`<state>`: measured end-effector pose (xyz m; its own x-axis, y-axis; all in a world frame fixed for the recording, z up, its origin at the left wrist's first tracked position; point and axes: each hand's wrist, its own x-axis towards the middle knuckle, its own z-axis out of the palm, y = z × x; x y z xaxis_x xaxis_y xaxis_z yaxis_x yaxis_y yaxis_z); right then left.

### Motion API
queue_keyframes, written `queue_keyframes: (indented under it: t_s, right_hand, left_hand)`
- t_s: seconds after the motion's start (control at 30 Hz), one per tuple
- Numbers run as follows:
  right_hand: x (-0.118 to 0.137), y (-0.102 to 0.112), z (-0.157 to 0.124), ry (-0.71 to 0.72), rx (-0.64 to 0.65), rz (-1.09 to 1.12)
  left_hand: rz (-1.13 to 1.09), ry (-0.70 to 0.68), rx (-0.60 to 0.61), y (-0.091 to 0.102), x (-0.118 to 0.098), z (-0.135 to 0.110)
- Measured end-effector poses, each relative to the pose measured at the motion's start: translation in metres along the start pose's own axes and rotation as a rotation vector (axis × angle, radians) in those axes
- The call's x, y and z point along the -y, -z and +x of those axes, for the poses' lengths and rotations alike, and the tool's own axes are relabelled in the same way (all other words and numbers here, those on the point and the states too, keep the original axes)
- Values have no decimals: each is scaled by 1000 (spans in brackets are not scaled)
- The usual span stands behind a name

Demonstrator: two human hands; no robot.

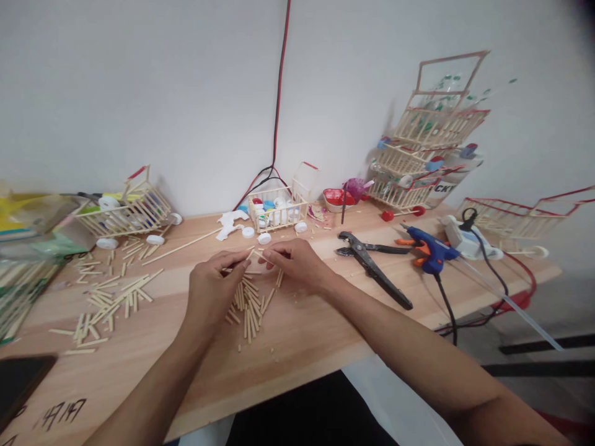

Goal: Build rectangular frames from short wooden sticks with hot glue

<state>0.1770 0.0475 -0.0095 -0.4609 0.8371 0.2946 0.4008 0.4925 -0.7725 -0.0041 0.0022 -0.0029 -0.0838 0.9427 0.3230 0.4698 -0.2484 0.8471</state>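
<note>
My left hand (218, 282) is closed in a pinch on a short wooden stick (250, 254) above the middle of the table. Facing it, my right hand (295, 263) pinches another short wooden stick (258, 253). The ends of the two sticks come close together at an angle; whether they touch I cannot tell. Below and between my hands lies a heap of cut wooden sticks (251, 306). Just beyond my fingers stands a small stick-built cart (279, 214) with white wheels, filled with bottle caps.
Pliers (372, 263) and a blue glue gun (430, 248) lie to the right, near a power strip (469, 238). Stacked stick carts (418, 148) stand at the back right. More cut sticks (111, 303) and another cart (134, 214) are on the left, with a dark phone-like slab (23, 384) nearer.
</note>
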Motion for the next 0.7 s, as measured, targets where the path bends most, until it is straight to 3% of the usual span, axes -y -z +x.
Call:
queue_keyframes:
  t_s: [0.37, 0.7]
  right_hand:
    - [-5, 1, 2, -44, -87, 47]
    - [-8, 21, 5, -71, -256, -34]
  left_hand:
    - [-56, 154, -58, 6, -2, 3]
    - [-176, 289, -133, 9, -4, 3]
